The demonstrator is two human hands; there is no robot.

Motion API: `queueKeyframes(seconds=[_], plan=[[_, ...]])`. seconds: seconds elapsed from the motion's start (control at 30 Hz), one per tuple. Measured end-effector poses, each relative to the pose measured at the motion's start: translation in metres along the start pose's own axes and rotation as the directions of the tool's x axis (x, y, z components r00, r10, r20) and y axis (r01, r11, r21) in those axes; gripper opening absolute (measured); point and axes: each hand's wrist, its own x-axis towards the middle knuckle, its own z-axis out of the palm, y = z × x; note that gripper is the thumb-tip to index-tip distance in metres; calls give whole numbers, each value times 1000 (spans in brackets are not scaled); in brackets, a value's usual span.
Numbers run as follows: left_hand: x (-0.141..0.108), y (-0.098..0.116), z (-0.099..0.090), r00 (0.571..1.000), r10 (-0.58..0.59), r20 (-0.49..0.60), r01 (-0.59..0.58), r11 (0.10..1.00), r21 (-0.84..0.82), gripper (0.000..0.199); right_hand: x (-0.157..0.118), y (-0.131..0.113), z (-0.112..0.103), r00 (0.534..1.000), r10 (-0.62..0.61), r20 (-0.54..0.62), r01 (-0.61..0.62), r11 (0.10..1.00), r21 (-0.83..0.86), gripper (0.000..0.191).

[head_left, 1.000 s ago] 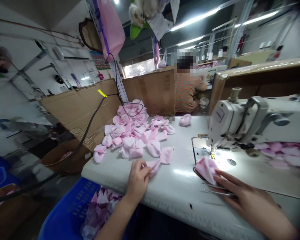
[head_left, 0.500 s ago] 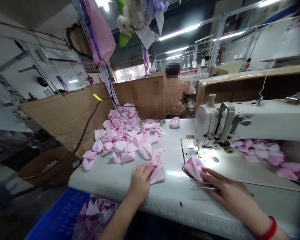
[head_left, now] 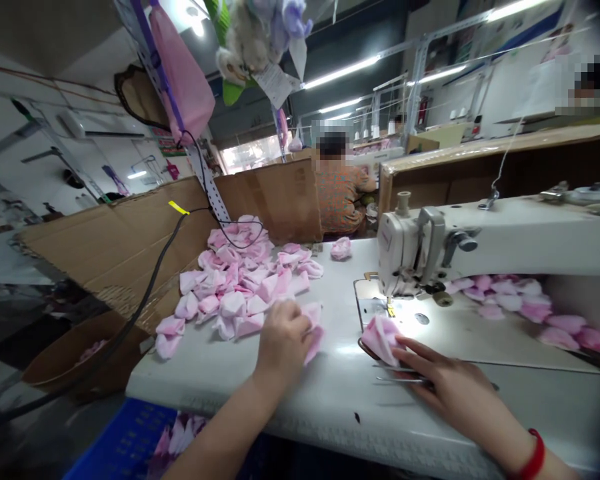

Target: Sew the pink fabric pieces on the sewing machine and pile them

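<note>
My left hand [head_left: 284,340] is closed on a pink fabric piece [head_left: 316,333] at the table's front, right beside a heap of pink and white pieces [head_left: 240,280]. Slightly blurred, its fingers are curled over the piece's left side. My right hand [head_left: 445,380] has its fingertips on another folded pink piece [head_left: 380,339], just in front of the needle area of the white sewing machine [head_left: 405,250]. Metal tweezers [head_left: 403,379] lie under the fingers of that hand, their tips pointing left.
More pink pieces [head_left: 525,300] lie under the machine arm. Cardboard walls [head_left: 270,200] stand behind the table [head_left: 200,380]. A black cable [head_left: 155,280] hangs at the left, above a blue basket [head_left: 125,437]. A person [head_left: 343,193] sits beyond the cardboard.
The view has shifted a little, so most things sit further left. My left hand has moved up over its fabric piece, with fingers more curled. My right hand stays at its piece.
</note>
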Motion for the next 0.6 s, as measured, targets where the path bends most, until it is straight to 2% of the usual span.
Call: queueKeyframes(seconds=[0.07,0.1,0.17,0.23,0.27,0.33,0.4,0.5,0.6], plan=[[7,10,17,979,193,-70,-177,966,187,18,0,-1,-1,1000,5,3,-5,1000,4,36],[9,15,27,954,295,-59,-274,932,237,19,1,-2,-1,1000,18,-4,-18,1000,4,36],[6,21,47,896,444,11,-436,874,216,20,2,-4,-2,999,43,-23,-42,999,3,36],[-1,20,59,842,535,73,-540,833,120,19,3,-5,-4,998,54,-26,-54,999,3,37],[-5,17,61,822,561,102,-565,825,15,18,4,-6,-5,998,53,-17,-53,999,2,37],[-11,8,57,801,569,185,-537,820,-197,31,5,-7,-9,998,53,17,-53,999,-3,36],[-15,0,49,790,556,258,-485,824,-294,45,7,-9,-14,996,65,55,-65,998,-1,36],[-15,-4,41,796,531,290,-466,844,-266,45,8,-12,-20,990,104,100,-105,994,6,36],[-13,-2,44,790,567,234,-520,821,-236,36,9,-14,-25,984,114,139,-116,993,0,39]])
